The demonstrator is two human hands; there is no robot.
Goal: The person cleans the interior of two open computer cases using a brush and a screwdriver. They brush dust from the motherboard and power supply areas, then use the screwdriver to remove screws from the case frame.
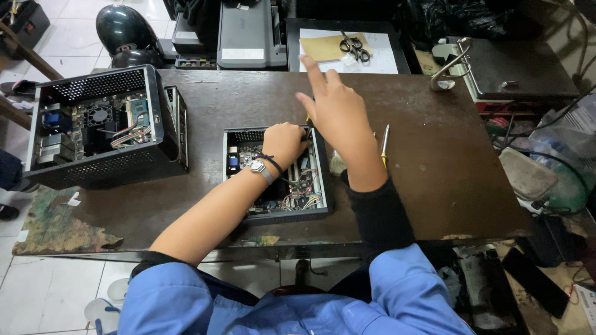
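A small open black computer case (318, 186) lies on the brown worktable (205, 99), showing its circuit board and wires. My left hand (282, 144), with a wristwatch, is curled closed inside the case. It seems to grip a thin screwdriver with a yellow tip (308, 120) that stands at the case's far right corner. My right hand (338, 111) hovers just beyond that corner, palm down, with its fingers spread and index and middle fingers raised. It touches or nearly touches the tool's top.
A bigger open black case (99, 164) sits at the table's left. A second screwdriver (385, 144) lies to the right of my right wrist. Scissors (354, 46) rest on papers at the back, beside a grey printer (248, 31) and cluttered cables at the right.
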